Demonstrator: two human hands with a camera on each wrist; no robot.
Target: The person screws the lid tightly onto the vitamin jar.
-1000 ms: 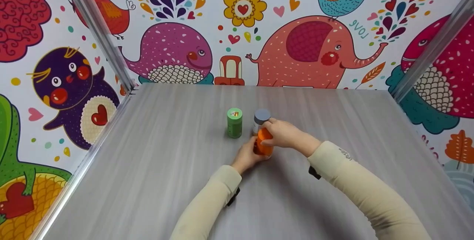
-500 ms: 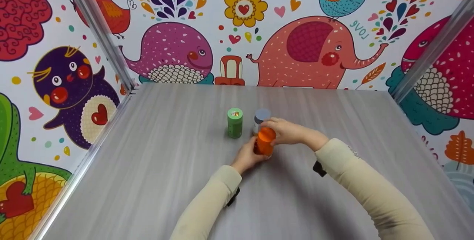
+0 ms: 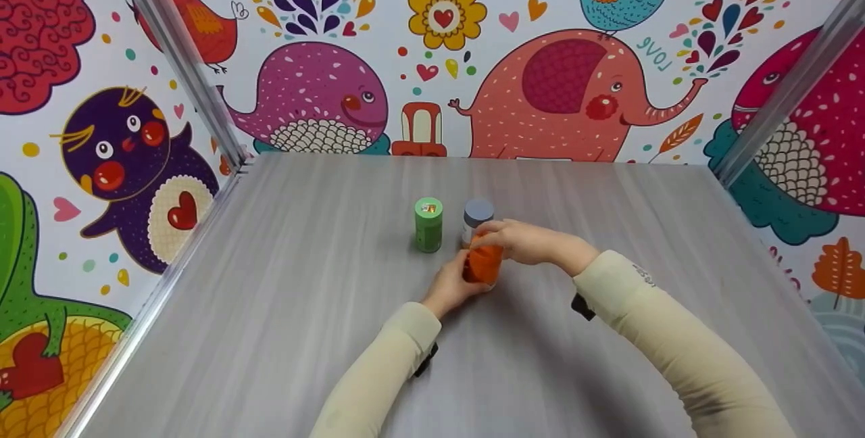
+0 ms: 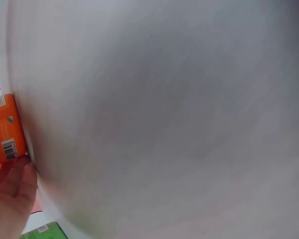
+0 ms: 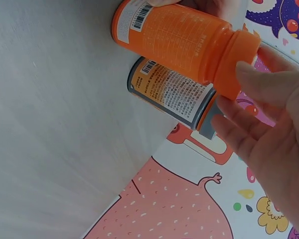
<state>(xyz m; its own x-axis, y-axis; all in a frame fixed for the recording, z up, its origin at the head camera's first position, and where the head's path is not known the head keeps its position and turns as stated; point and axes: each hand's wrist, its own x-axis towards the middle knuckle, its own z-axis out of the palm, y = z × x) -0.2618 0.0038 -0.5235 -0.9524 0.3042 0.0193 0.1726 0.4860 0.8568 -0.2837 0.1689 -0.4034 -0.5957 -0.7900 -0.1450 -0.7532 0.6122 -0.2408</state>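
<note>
An orange bottle (image 3: 485,268) stands on the table between both hands. The left hand (image 3: 449,286) holds its lower body from the left; in the left wrist view the fingers lie along the printed orange side. On the orange cap (image 5: 234,64), the right hand (image 3: 530,242) has its thumb on one side and fingers on the other, pinching it. The cap sits on the bottle's neck. Right behind stands a grey-capped bottle (image 3: 479,212) with an orange and white label (image 5: 172,92), partly hidden by the right fingers. A green bottle (image 3: 428,225) stands to the left.
The grey wood-grain table (image 3: 304,255) extends around the bottles. Metal frame posts (image 3: 182,66) and walls printed with cartoon animals border it at the back and sides.
The right hand loosened from the cap and shifted right, baring the cap's top, then closed over the cap again. The left hand and the other two bottles stayed in place.
</note>
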